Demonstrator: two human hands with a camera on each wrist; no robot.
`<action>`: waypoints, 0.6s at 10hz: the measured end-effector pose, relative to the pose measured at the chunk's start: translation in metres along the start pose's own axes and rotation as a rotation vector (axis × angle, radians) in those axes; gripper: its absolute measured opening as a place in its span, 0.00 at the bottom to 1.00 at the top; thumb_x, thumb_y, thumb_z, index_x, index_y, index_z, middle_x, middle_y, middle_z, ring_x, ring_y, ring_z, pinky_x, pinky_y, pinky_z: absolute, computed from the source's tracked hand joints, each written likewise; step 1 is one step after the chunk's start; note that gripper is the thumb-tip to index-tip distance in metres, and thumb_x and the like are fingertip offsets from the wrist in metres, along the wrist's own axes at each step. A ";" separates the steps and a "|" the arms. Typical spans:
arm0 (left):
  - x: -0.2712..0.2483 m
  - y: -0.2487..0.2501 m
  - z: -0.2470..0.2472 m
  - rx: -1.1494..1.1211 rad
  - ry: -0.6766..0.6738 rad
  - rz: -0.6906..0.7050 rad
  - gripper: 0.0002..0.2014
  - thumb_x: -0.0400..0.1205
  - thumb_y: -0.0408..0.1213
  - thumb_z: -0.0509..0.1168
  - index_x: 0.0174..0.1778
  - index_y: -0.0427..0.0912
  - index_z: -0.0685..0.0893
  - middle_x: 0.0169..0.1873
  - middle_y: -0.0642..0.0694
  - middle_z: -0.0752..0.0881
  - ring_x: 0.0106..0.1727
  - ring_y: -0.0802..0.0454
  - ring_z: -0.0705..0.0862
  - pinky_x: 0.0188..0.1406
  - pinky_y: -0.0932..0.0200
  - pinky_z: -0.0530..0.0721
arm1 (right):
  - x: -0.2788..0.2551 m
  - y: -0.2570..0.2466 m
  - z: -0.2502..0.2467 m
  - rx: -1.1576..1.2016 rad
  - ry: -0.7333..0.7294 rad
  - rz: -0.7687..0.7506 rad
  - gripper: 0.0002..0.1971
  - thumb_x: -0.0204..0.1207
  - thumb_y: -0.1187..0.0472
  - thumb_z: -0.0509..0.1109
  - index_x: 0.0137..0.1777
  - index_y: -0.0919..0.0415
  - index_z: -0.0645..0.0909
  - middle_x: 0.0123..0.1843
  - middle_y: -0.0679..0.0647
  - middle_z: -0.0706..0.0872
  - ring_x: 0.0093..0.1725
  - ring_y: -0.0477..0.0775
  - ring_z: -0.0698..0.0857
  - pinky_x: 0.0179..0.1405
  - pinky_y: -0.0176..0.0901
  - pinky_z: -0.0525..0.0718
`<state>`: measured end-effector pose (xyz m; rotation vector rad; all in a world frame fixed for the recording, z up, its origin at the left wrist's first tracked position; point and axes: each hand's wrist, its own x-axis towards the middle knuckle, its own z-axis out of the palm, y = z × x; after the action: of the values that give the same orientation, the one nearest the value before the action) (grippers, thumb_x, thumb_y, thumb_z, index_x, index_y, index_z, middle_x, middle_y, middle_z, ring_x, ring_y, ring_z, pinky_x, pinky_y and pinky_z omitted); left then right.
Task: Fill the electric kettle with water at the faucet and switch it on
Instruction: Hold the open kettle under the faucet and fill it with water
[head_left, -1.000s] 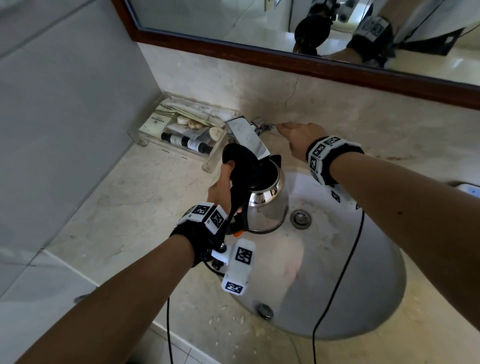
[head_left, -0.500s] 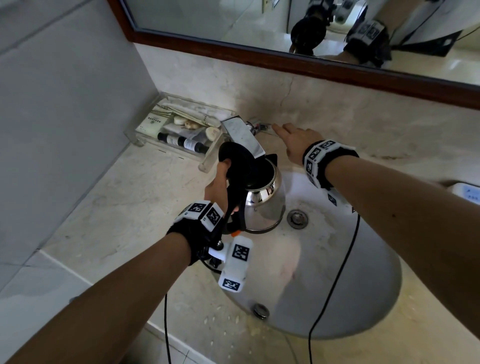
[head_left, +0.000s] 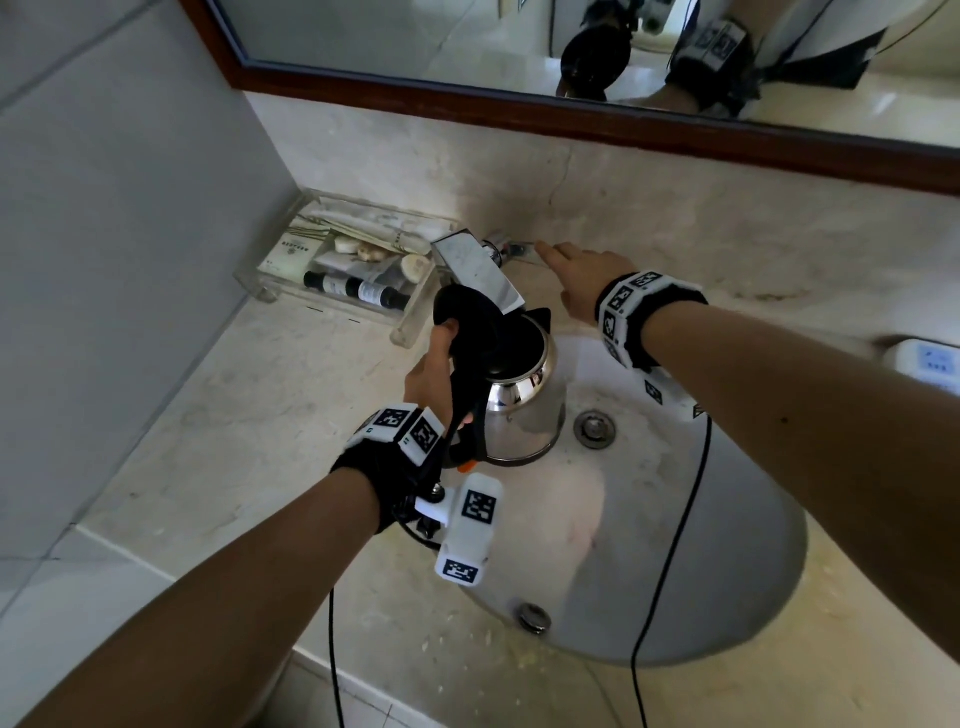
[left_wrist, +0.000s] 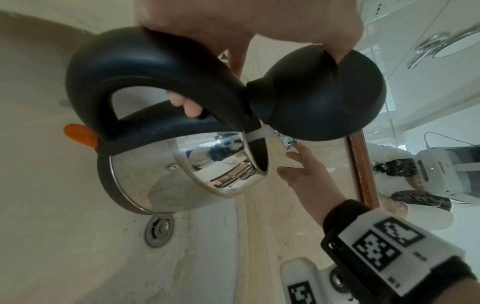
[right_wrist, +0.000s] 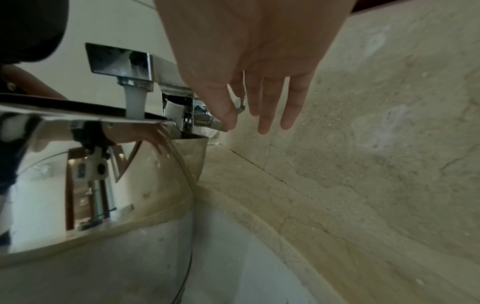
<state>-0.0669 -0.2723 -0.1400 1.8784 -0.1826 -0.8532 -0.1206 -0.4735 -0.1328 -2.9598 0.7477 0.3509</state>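
Note:
A steel electric kettle (head_left: 519, 410) with a black handle and its black lid (left_wrist: 317, 92) flipped open hangs over the sink under the chrome faucet (head_left: 475, 270). My left hand (head_left: 431, 374) grips the handle, thumb against the raised lid. An orange switch (left_wrist: 80, 134) sits at the handle's base. A stream of water (right_wrist: 135, 102) runs from the spout into the kettle's (right_wrist: 91, 174) mouth. My right hand (head_left: 576, 275) reaches to the faucet lever (right_wrist: 240, 107) behind the spout; its fingers are straight, thumb and forefinger touching the lever.
A clear tray (head_left: 260, 283) of small bottles and toiletries stands left of the faucet against the wall. The oval basin (head_left: 701, 519) has a drain (head_left: 594, 428) right of the kettle. A white socket strip (head_left: 924, 361) lies at the right; a wood-framed mirror (head_left: 519, 111) hangs above.
My right hand has eased back from the faucet lever and its fingers have straightened. The kettle stays under the spout in my left hand.

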 end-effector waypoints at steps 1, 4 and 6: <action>0.001 0.005 0.004 -0.029 -0.020 -0.032 0.54 0.54 0.73 0.48 0.76 0.49 0.70 0.73 0.35 0.75 0.73 0.34 0.75 0.72 0.37 0.75 | 0.000 -0.001 0.001 0.009 0.001 0.003 0.38 0.79 0.68 0.62 0.84 0.57 0.47 0.81 0.60 0.64 0.73 0.65 0.75 0.66 0.56 0.76; 0.000 0.003 0.011 -0.293 0.187 -0.187 0.25 0.54 0.68 0.67 0.35 0.52 0.88 0.40 0.48 0.90 0.46 0.47 0.88 0.57 0.45 0.85 | 0.000 -0.002 -0.003 0.012 0.012 0.017 0.36 0.79 0.67 0.63 0.83 0.56 0.51 0.81 0.59 0.65 0.73 0.65 0.75 0.66 0.57 0.77; 0.001 0.003 0.006 -0.231 0.145 -0.152 0.36 0.57 0.70 0.62 0.52 0.48 0.87 0.47 0.45 0.89 0.49 0.44 0.88 0.56 0.46 0.86 | 0.003 -0.006 -0.005 0.029 0.024 0.024 0.34 0.79 0.67 0.64 0.83 0.58 0.54 0.80 0.59 0.68 0.75 0.63 0.74 0.69 0.56 0.75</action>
<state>-0.0692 -0.2782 -0.1387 1.7431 0.1444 -0.7994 -0.1145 -0.4702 -0.1286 -2.9354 0.7852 0.3032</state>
